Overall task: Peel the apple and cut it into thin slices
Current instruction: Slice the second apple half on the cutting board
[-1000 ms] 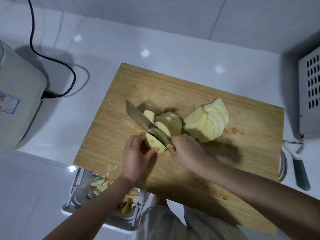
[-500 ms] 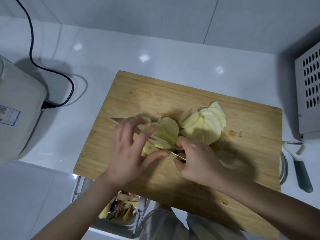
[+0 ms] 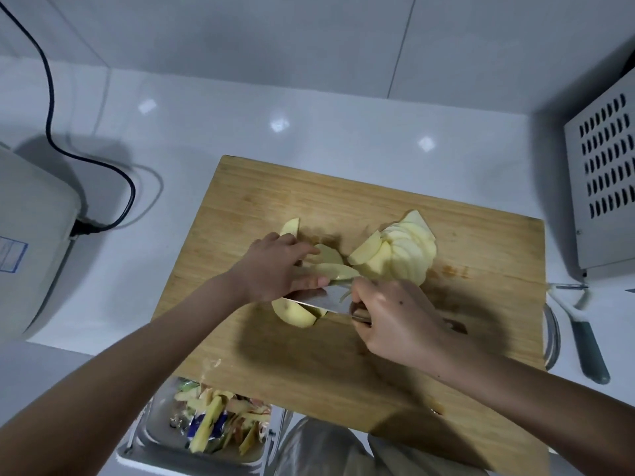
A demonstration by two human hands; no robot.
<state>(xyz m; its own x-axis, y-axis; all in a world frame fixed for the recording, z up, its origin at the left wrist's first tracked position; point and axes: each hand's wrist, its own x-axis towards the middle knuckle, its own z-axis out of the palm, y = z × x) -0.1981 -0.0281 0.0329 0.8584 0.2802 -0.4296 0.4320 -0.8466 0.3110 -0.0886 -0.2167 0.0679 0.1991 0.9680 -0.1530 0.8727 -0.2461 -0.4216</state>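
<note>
A wooden cutting board (image 3: 261, 201) lies on the white counter. A fanned stack of thin peeled apple slices (image 3: 405, 252) rests at its right middle. A few loose slices (image 3: 335, 267) lie left of the stack, and one slice (image 3: 290, 226) sits alone behind my left hand. My right hand (image 3: 391, 321) grips the knife (image 3: 316, 300), whose blade lies nearly flat, pointing left. My left hand (image 3: 278, 269) rests fingers-down on the blade and the loose slices. An uncut peeled apple chunk (image 3: 293, 314) sits just in front of the blade.
A metal bin (image 3: 206, 424) with apple peels stands below the board's front edge. A peeler (image 3: 584, 331) lies on the counter right of the board, beside a vented white appliance (image 3: 604, 173). A white appliance (image 3: 31, 242) with a black cord (image 3: 51, 108) stands at left.
The knife went from a slanted cutting pose to lying almost flat, pointing left. My left hand let go of the apple chunk and moved over the blade and slices. The chunk now lies in front of the blade.
</note>
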